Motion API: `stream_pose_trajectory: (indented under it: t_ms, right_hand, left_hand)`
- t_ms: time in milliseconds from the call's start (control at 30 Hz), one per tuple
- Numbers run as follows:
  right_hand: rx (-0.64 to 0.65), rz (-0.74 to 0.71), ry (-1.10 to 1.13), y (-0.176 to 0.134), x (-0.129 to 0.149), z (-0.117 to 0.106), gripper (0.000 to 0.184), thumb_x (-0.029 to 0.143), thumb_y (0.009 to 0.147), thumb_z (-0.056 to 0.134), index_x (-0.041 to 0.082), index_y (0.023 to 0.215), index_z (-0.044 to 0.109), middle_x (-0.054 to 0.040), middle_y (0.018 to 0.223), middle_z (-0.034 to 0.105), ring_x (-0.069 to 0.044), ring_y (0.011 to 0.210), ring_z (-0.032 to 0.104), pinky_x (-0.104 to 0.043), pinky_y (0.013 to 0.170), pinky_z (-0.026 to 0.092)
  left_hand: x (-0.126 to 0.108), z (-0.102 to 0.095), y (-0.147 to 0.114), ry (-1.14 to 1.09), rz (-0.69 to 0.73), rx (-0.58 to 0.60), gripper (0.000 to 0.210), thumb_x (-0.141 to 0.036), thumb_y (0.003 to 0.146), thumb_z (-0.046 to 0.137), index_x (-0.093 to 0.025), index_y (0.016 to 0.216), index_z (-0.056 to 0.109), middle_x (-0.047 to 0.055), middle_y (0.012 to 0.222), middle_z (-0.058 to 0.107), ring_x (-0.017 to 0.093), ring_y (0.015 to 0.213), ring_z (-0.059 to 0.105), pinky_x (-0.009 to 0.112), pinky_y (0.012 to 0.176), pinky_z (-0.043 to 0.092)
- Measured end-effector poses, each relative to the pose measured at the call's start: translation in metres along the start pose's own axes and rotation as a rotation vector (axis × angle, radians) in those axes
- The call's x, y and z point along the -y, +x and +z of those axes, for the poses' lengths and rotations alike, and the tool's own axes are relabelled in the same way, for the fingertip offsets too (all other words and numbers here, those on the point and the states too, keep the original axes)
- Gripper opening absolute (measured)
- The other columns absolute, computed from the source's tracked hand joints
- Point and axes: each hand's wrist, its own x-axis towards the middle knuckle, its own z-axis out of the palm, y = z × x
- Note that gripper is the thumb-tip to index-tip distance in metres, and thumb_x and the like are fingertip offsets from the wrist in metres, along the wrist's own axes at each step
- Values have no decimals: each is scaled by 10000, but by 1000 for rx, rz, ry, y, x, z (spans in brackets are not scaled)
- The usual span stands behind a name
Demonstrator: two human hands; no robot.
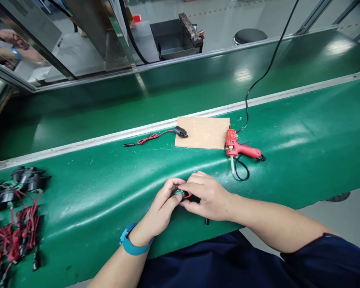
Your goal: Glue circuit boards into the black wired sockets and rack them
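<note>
Your left hand (161, 210) and right hand (210, 196) pinch a green-faced part (179, 193) | red glue gun (234, 148) lies beyond, beside cardboard (202, 133)

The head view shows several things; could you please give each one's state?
Left hand: holding small part
Right hand: touching small part
Small part: green side showing
Glue gun: laid down, glue stick protruding
Cardboard: flat
Wired device: partly on cardboard, wire bundled
Device pile: heaped
Wristband: fastened
Stool: unoccupied
</note>
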Motion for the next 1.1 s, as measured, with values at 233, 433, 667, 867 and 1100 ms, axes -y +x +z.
stream_pose_trajectory:
  t_ms: [233,433,667,867,1100]
  right_hand:
    - [-53,-36,-133,-2,-2,8,205,192,899,614,126,1074,696,-42,773,644,-187,704,551,-349,668,455]
    - [-42,-33,-127,-2,-1,8,224,198,896,608,154,1102,683,-34,773,651,-180,701,554,-341,681,465]
    - [-36,-27,-112,-1,-3,11,90,202,888,628,172,964,666,-29,756,650,-183,688,555,-353,684,469]
    - [71,69,63,-4,0,-3,412,346,937,719,210,1306,596,-60,963,694,-215,877,645,-367,817,539]
    - [223,34,147,-27,-34,-9,602,634,998,487,267,1475,490,-121,1210,703,-310,1067,709,-416,882,593]
  left_hand:
    - [0,-5,2,45,-120,-7,271,-409,1021,545,-186,1153,623,19,888,638,141,723,580,265,644,495]
    - [1,-10,4,-58,-213,45,344,-450,979,612,-157,1156,647,0,706,634,145,623,611,258,573,490]
    - [1,-8,3,-126,-199,-4,320,-412,936,685,-157,1128,659,2,786,643,110,643,586,233,598,480]
    - [-5,1,-1,-160,-134,-147,363,-437,909,707,-150,1123,647,12,791,659,86,577,547,221,562,460]
    - [-9,-12,-93,-210,3,-511,416,-456,921,671,-158,1208,627,66,874,683,166,703,649,303,667,530]
